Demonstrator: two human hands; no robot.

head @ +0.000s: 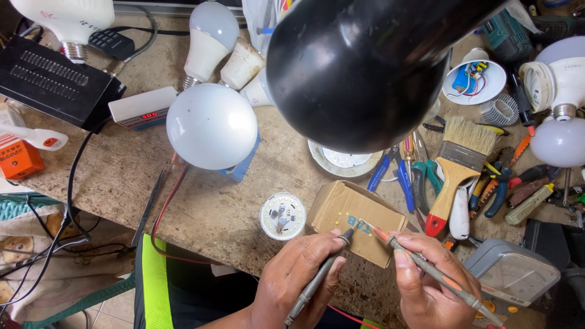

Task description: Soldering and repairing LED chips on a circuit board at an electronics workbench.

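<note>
Cardboard box [350, 219], small and brown, meets two probes, each pinched by left hand [292, 280] and right hand [426, 286].

Worn workbench [201, 207] under black lamp [359, 73]

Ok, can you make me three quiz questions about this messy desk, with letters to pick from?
1. Where is the round white disc?
A. left of the cardboard piece
B. on top of the paintbrush
C. inside the black box

2. What colour is the tip of the paintbrush's handle?
A. blue
B. red
C. green

3. What are the left hand and right hand doing?
A. resting empty
B. holding one bulb together
C. each holding a thin probe on the cardboard

Answers: 1 A, the disc lies on the bench beside the cardboard's left edge. 2 B, the wooden handle ends in red. 3 C, both probe tips meet on the cardboard.
</note>
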